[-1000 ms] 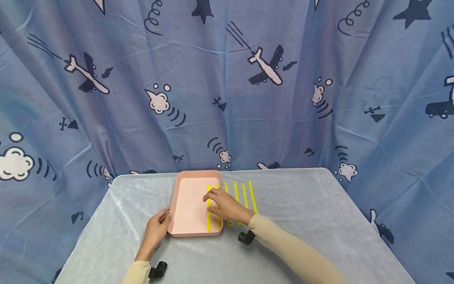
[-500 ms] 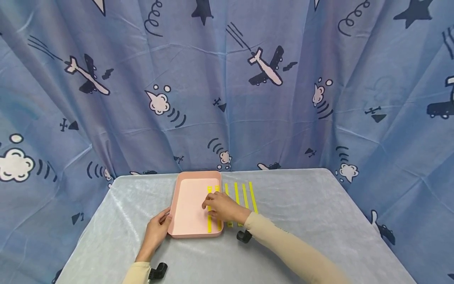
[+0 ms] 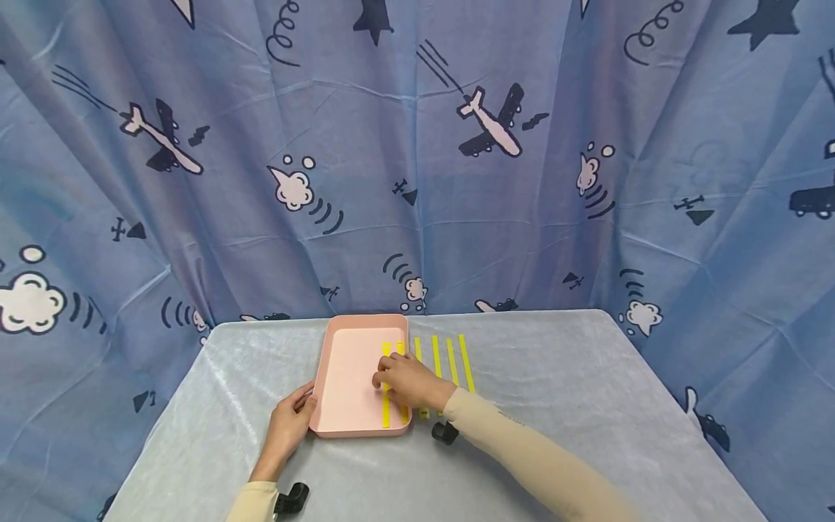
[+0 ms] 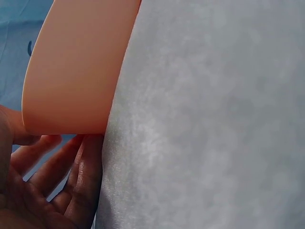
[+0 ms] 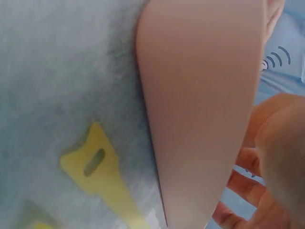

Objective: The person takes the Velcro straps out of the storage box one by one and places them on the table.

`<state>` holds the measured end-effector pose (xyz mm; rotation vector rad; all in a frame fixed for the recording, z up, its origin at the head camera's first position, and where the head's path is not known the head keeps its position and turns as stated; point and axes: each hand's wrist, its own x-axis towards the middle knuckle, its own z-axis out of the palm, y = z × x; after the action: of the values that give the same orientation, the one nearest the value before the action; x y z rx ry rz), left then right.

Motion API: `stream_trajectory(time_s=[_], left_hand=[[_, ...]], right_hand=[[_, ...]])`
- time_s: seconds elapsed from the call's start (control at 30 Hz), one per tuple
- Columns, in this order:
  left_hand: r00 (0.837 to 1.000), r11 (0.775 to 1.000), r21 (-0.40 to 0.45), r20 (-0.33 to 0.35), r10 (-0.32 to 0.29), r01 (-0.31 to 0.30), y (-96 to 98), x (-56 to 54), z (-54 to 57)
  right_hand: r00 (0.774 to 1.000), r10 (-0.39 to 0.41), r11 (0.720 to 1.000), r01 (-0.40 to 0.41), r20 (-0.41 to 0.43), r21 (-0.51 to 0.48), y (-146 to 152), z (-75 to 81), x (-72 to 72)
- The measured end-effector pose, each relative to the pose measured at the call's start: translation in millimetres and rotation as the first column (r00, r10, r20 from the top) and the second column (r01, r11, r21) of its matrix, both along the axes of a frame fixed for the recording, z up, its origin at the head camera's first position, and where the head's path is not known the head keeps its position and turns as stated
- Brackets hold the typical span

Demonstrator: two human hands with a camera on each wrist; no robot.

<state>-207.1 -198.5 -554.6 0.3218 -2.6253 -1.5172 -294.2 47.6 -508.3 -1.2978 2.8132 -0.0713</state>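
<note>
Pink tray (image 3: 349,395) flat on the grey bench (image 3: 554,406), long side running away from the person, a hand at either side. Right hand (image 3: 407,380) is above the tray's right part, coming in over the right rim; fingers bent downward, thumb apart and lower. Leftmost yellow strip (image 3: 386,415) lies lengthwise in the tray, directly under the bent fingers, far and near ends showing past them. Second yellow strip (image 3: 403,415) is just right of it, near the right wall, its middle covered by the hand. Whether the fingers pinch either strip: can't tell, tips hidden behind the tray wall in the right wrist view. Four more strips (image 3: 435,355) lie on the bench right of the tray, roughly side by side, partly under the right wrist and sleeve (image 3: 522,449). One has a wide slotted end (image 5: 97,160), just outside the tray wall, apart from it. Left hand (image 3: 287,424) is at the tray's left side near the front corner, fingers loosely extended, touching the outer wall, thumb by the rim; strips well apart from it, across the tray. Blue curtain (image 3: 352,181) with planes behind.
</note>
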Motion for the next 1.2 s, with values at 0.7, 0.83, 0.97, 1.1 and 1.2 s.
stream_trajectory(time_s=[0.7, 0.83, 0.97, 1.1, 1.2], left_hand=[[0.999, 1.000, -0.009, -0.026, 0.020, -0.020, 1.9, -0.9, -1.4], [1.000, 1.000, -0.007, -0.023, 0.015, -0.015, 2.0, -1.2, -1.7], [1.000, 1.000, -0.002, -0.019, 0.014, -0.014, 1.6, -1.5, -1.7], [1.000, 1.000, -0.002, -0.015, 0.012, -0.012, 1.8, -0.9, -1.1], [1.000, 1.000, -0.005, -0.014, 0.013, -0.013, 2.1, -0.2, -0.8]], right_hand=[[0.999, 0.025, 0.994, -0.023, -0.020, 0.109, -9, -5.9, -1.2], [0.998, 0.050, 0.994, -0.047, -0.035, 0.099, -8, -9.0, -2.3], [0.994, 0.088, 0.993, -0.083, -0.058, 0.080, -8, -11.8, -3.2], [0.989, 0.126, 0.990, -0.121, -0.073, 0.074, -7, -13.7, -3.9], [0.985, 0.150, 0.987, -0.144, -0.082, 0.075, -7, -14.6, -3.6]])
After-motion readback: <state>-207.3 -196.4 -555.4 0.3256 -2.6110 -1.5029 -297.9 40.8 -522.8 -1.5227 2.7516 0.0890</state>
